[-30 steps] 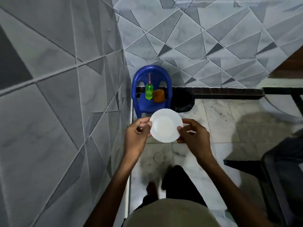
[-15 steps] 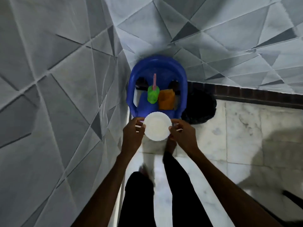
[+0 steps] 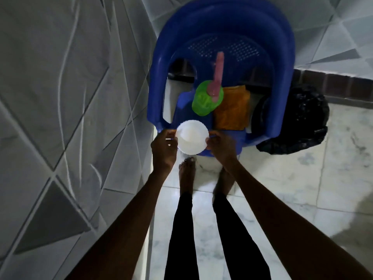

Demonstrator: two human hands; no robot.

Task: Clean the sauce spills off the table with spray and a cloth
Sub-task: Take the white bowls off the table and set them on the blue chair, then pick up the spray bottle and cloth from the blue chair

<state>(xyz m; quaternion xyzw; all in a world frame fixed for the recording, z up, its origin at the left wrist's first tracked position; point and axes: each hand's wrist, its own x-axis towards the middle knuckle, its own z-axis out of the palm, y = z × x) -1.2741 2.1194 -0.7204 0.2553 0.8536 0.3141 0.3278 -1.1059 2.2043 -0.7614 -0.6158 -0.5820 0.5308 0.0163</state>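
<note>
Chair [image 3: 282, 57] being seen as glossy plastic; spray bottle [image 3: 203, 102], shiny translucent plastic; cloth [image 3: 232, 112], matt, nubbly; plate [image 3: 191, 139], smooth; floor [image 3: 333, 178], polished marble.

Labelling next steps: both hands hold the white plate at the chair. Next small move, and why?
Probably set the plate on the free seat front of the blue chair and release: left hand and right hand pinch its rim, so neither can take the green spray bottle or orange cloth behind it.
</note>
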